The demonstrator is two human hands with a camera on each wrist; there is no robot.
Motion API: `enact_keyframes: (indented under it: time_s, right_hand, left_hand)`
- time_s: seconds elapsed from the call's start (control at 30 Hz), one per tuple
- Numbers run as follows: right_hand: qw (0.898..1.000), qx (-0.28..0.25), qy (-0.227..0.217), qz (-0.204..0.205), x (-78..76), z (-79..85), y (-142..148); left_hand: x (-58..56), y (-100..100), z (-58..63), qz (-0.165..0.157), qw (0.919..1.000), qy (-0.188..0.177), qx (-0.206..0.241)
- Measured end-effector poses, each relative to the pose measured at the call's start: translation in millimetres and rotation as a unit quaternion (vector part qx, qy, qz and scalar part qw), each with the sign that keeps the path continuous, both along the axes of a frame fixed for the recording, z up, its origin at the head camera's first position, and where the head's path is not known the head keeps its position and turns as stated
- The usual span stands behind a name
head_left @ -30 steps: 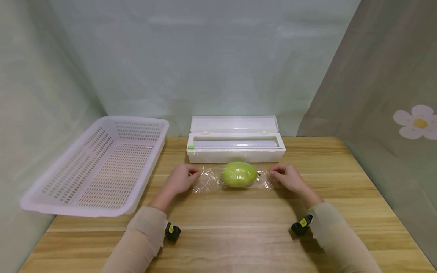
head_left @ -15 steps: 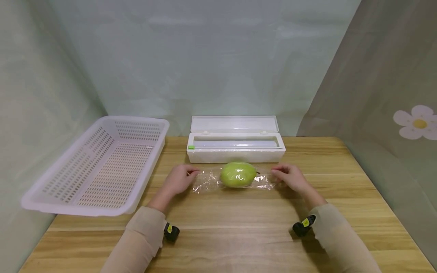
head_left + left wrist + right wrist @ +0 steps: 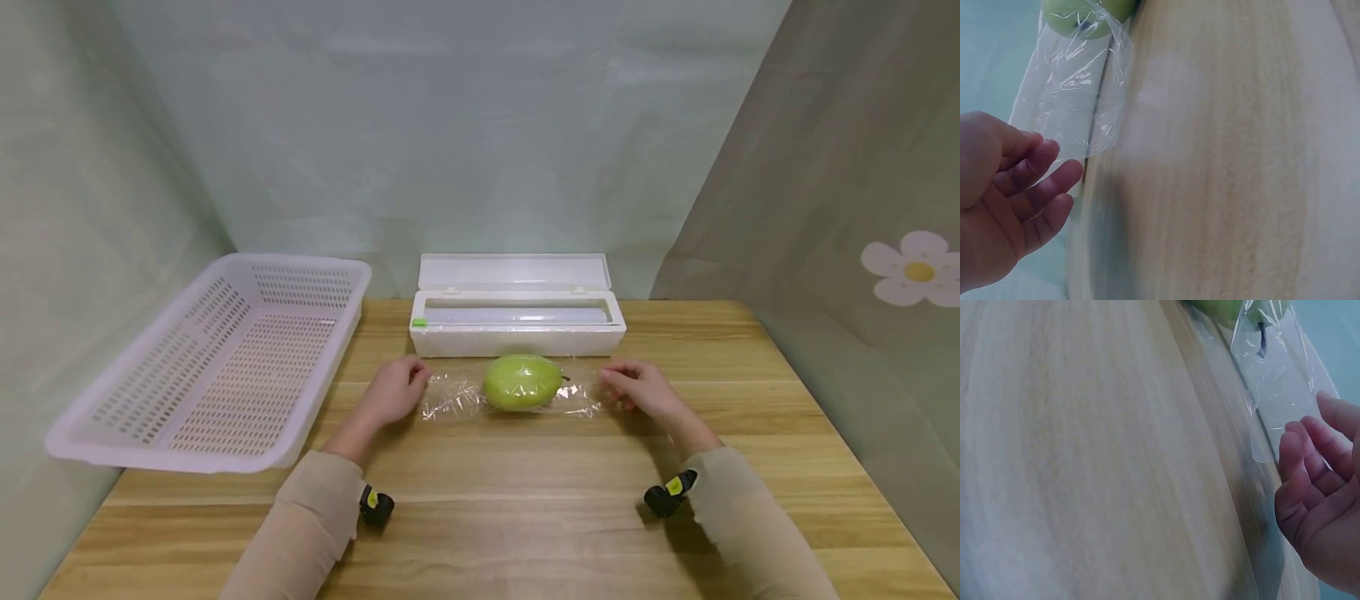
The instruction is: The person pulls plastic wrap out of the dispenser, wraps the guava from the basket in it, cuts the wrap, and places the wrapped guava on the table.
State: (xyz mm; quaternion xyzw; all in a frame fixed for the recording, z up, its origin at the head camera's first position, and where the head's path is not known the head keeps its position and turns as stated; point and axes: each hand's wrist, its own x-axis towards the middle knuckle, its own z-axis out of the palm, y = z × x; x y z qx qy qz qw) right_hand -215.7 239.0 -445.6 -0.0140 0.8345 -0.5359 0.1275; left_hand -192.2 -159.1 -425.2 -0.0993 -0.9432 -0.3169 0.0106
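Note:
A green pear (image 3: 522, 383) with a dark stem lies on its side under a strip of clear plastic wrap (image 3: 453, 396), which spreads out to its left and right. My left hand (image 3: 393, 392) is at the wrap's left end. In the left wrist view, thumb and index fingertips meet at a corner of the wrap (image 3: 1066, 81), while the other fingers bend loosely. At the right end stands my right hand (image 3: 641, 390). Its thumb and fingers (image 3: 1300, 437) are parted beside the wrap's edge, and nothing shows between them.
A white wrap dispenser (image 3: 517, 342) stands right behind the pear, its lid raised and a roll inside. On the left is a large white perforated basket (image 3: 318, 417). Fabric walls enclose the wooden table (image 3: 517, 533) at the back and sides.
Both hands have moved slightly outward, away from the pear. The right thumb and fingers have come apart from the wrap's end. The pear is nearly where it was.

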Motion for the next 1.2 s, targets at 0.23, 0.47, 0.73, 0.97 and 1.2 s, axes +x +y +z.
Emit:
enact_keyframes:
  time_s: [0.23, 0.47, 0.73, 0.97, 1.2]
  right_hand:
    - [0.998, -0.047, -0.031, -0.013, -0.7, 1.4, 0.6]
    - [0.995, -0.085, -0.043, -0.024, -0.4, -0.5, -1.3]
    - [0.995, -0.086, -0.045, -0.027, -0.8, -0.8, -0.8]
    - [0.994, -0.092, -0.051, -0.033, -2.4, -1.3, -1.0]
    - [0.994, -0.093, -0.050, -0.031, -2.5, -0.7, -2.0]
  left_hand:
    - [-1.4, -0.2, -0.1, -0.002, 0.9993, -0.022, 0.029]
    - [-3.9, 6.7, -6.2, -0.010, 0.9952, -0.046, 0.086]
    - [-5.7, 11.7, -7.5, 0.004, 0.9959, -0.041, 0.080]
    - [-10.3, 17.2, -7.1, -0.014, 0.9966, -0.068, 0.045]
    - [-12.5, 18.5, -9.9, -0.009, 0.9966, -0.075, 0.032]
